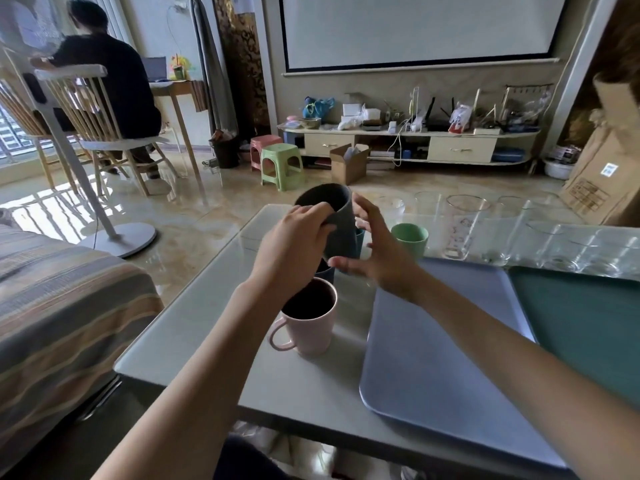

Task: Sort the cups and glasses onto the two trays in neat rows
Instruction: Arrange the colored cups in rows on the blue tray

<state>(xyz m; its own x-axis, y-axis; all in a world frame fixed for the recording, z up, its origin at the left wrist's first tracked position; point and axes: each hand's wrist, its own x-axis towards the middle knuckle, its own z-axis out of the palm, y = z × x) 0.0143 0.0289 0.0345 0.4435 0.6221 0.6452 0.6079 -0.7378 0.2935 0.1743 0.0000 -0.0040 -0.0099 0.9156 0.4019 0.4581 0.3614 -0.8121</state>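
With both trays point(450, 341) bare, a grey cup point(332, 216) is gripped by the left hand point(294, 244) above the table's left edge, the right hand's point(377, 258) fingers are spread, and glasses point(464, 226) are left unsorted.
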